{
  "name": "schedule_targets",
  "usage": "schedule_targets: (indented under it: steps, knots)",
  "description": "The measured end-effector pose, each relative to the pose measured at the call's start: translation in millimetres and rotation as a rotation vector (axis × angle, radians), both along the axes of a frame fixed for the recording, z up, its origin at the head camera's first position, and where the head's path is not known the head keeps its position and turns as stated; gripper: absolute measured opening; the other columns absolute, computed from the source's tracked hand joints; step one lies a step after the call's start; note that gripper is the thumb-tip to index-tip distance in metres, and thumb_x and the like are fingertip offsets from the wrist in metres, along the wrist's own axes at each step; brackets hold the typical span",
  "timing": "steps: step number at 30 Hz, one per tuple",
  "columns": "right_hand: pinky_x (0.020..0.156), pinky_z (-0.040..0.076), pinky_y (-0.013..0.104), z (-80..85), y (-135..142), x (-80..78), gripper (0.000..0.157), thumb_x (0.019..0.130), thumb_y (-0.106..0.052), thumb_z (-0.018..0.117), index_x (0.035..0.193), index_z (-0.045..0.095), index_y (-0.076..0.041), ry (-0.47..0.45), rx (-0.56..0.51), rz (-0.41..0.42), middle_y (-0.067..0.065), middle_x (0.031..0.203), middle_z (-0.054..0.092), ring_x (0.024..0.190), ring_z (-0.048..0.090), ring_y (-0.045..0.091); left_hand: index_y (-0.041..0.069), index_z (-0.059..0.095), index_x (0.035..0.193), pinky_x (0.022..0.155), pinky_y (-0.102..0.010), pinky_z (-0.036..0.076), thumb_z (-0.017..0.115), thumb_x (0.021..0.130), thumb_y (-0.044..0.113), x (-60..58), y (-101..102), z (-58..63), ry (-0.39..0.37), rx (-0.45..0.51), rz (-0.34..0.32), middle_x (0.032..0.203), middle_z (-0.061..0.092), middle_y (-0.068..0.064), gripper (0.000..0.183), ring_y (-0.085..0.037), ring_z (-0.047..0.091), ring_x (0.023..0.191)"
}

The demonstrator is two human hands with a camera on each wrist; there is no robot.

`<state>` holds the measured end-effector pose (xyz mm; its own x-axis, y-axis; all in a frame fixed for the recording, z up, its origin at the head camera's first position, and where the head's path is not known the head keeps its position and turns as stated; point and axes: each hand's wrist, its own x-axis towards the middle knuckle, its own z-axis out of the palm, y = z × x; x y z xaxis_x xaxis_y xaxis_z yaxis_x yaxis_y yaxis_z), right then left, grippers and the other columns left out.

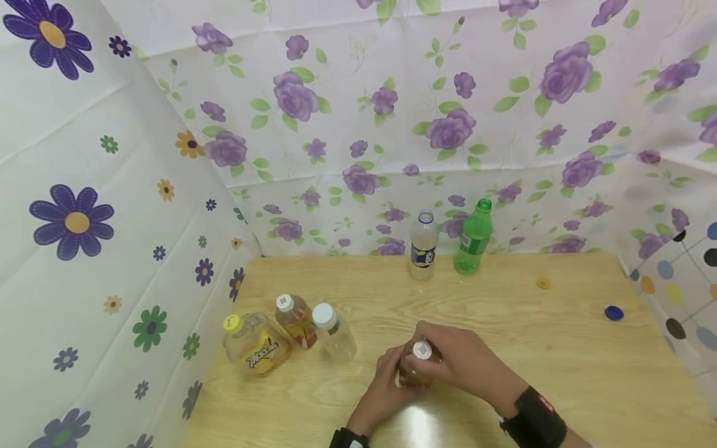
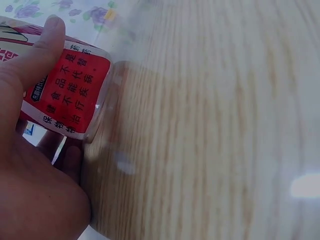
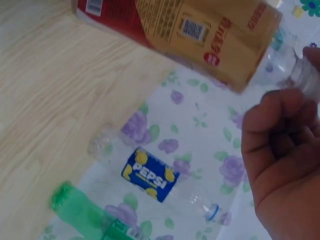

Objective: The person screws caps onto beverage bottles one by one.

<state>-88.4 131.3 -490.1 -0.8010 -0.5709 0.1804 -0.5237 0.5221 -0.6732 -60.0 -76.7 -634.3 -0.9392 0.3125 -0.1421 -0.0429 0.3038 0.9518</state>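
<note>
A drink bottle (image 1: pixel 413 377) with a white cap (image 1: pixel 422 350) stands upright near the front of the table, between both hands. My left hand (image 1: pixel 386 387) grips its lower body; in the left wrist view the thumb lies along the red part of the label (image 2: pixel 82 92). From the right, my right hand (image 1: pixel 467 364) pinches the bottle's top at the cap. The right wrist view shows the gold side of its label (image 3: pixel 215 45) and the curled fingers (image 3: pixel 280 107) at the clear neck.
Left of the hands stand a clear bottle (image 1: pixel 338 342) with a white cap, a brown tea bottle (image 1: pixel 299 323) and a wide yellow-capped bottle (image 1: pixel 260 348). Uncapped Pepsi (image 1: pixel 422 252) and green (image 1: pixel 473 242) bottles stand by the back curtain. A yellow cap (image 1: pixel 544 282) and blue cap (image 1: pixel 613 312) lie right.
</note>
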Motion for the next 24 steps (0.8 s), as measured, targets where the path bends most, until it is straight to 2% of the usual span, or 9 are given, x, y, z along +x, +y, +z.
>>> schedule_targets:
  steps: [8,13,19,21,24]
  knots:
    - [0.054,0.047,0.022,-5.7,-15,3.0,0.031,0.101,-0.044,0.074,0.090,0.052,-0.026,0.034,0.003,-0.133,-0.019,0.076,0.060,0.062,0.053,-0.003,0.057,0.053,0.139,0.108,-0.065,0.040,0.088,0.087,0.047,-0.1,0,-2.3,-0.006,0.013,0.015,0.146,0.046,0.020,0.062,-0.024,0.030,0.141]
    - [0.053,0.046,0.022,-3.2,-13,1.3,0.029,0.102,-0.050,0.070,0.093,0.054,-0.028,0.032,0.059,-0.099,-0.021,0.076,0.058,0.060,0.051,-0.002,0.058,0.051,0.143,0.108,-0.066,0.040,0.088,0.086,0.047,1.2,0,-1.5,-0.010,0.005,0.030,0.147,0.046,0.020,0.069,-0.024,0.032,0.140]
    - [0.063,0.053,0.024,-3.1,-6,-3.9,0.020,0.103,-0.052,0.068,0.106,0.061,-0.034,0.107,0.069,-0.030,-0.023,0.094,0.061,0.077,0.058,-0.004,0.059,0.048,0.148,0.108,-0.066,0.040,0.088,0.086,0.049,1.9,-1,1.1,-0.006,0.003,0.038,0.147,0.046,0.018,0.075,-0.023,0.034,0.137]
    - [0.065,0.053,0.024,-3.5,-5,-4.0,0.018,0.102,-0.051,0.070,0.106,0.060,-0.036,0.116,0.059,-0.015,-0.024,0.096,0.060,0.079,0.058,-0.004,0.058,0.048,0.148,0.108,-0.065,0.040,0.088,0.086,0.049,1.9,-1,1.4,-0.007,0.010,0.036,0.146,0.046,0.018,0.075,-0.023,0.035,0.137]
    - [0.062,0.050,0.023,-3.4,-5,-4.0,0.020,0.102,-0.050,0.070,0.100,0.056,-0.036,0.110,0.054,-0.009,-0.024,0.091,0.057,0.074,0.055,-0.003,0.059,0.048,0.148,0.108,-0.066,0.040,0.089,0.086,0.047,2.1,0,1.3,-0.013,0.014,0.035,0.147,0.045,0.019,0.075,-0.023,0.035,0.138]
